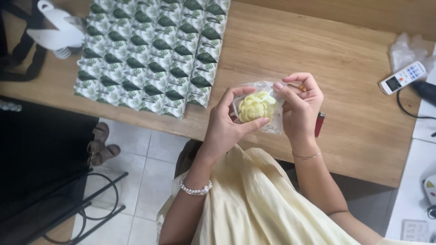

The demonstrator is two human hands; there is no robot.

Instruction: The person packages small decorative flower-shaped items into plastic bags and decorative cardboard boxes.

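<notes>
The yellow flower-shaped cake [257, 106] sat inside a clear printed wrapper [272, 127], held up over the near edge of the wooden table [345, 68] between both hands. The left hand [227, 124] cupped it from below and the side, thumb pressed along the lower rim and fingers curled behind; its grip was closed on the wrapped cake. The right hand [300, 106] pinched the wrapper's upper right edge between thumb and fingertips, its grip pressed together on the plastic. A red lighter [319, 124] lay on the table just behind the right wrist. Farther back, a sheet of green leaf-patterned folded boxes [152, 50] was spread flat on the table, well apart from the hands. A white remote control [402, 77] rested near the right edge, beside crumpled clear plastic [406, 47].
</notes>
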